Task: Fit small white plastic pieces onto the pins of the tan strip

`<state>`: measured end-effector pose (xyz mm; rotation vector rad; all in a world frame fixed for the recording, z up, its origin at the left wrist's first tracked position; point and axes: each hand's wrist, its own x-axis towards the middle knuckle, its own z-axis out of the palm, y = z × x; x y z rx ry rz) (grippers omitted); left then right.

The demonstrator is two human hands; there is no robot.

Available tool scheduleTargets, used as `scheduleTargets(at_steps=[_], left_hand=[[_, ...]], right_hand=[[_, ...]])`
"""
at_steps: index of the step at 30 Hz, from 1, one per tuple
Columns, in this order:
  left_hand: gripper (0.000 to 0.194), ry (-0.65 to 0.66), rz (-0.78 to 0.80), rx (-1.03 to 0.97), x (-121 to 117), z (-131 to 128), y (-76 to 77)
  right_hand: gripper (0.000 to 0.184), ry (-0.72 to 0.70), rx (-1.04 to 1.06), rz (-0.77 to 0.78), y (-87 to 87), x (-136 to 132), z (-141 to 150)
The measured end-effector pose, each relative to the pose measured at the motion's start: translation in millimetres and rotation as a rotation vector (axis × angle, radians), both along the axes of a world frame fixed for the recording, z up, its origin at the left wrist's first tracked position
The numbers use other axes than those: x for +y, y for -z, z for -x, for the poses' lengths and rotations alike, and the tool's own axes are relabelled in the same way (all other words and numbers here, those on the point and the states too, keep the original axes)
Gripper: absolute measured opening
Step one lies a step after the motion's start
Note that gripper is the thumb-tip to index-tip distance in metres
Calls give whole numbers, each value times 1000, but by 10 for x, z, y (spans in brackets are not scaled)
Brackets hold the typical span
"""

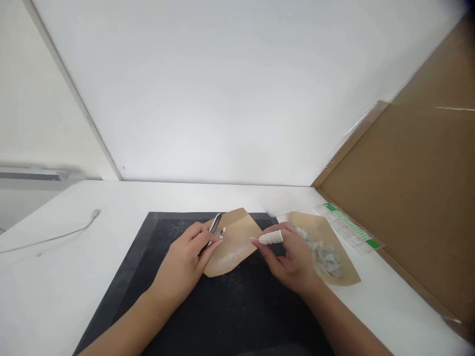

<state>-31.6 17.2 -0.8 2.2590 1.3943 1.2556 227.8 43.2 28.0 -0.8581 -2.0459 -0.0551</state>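
Note:
My left hand [187,254] is closed around a slim dark tool with a pale edge [215,222], whose kind I cannot make out. Its fingertips are pressed together over a brown paper sheet [237,249], beside a few tiny white bits [223,230]. On the right, my right hand [291,257] pinches a tiny pale piece [253,239] between thumb and index finger, at the sheet's right corner. A white ribbed finger cover [270,238] sits on that index finger. The paper lies on a black mat [230,316].
Right of my right hand, a second brown sheet [345,269] carries a heap of translucent pale scraps [326,259]. Beyond it lies a clear plastic case with a green label strip [352,225]. A cardboard panel [419,198] borders the right; a white cable [83,228] lies left.

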Motion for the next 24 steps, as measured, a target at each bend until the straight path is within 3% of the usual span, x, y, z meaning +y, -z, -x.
scheduleTargets(at_steps=[5,8,10,16,21,24], left_hand=[[10,-37,-12,-6,29,23,-17],[13,-37,-35,-12,32,17,-16],[12,-31,-50,-19,19,3,-17],[12,-11,-96,-23,-37,-39,-37],[13,-15,-102,-21,-33,-30,-43],[12,-16,-104,-13,-23,-23,-50]], right_hand=[[19,304,-39,32,-127,171,-353],[31,468,-98,180,-178,312,-711],[25,512,-114,331,-172,397,-969],[25,517,-284,471,-75,489,-1498],[23,470,-269,563,-77,473,-1613],[32,449,-228,582,-91,482,-1665]])
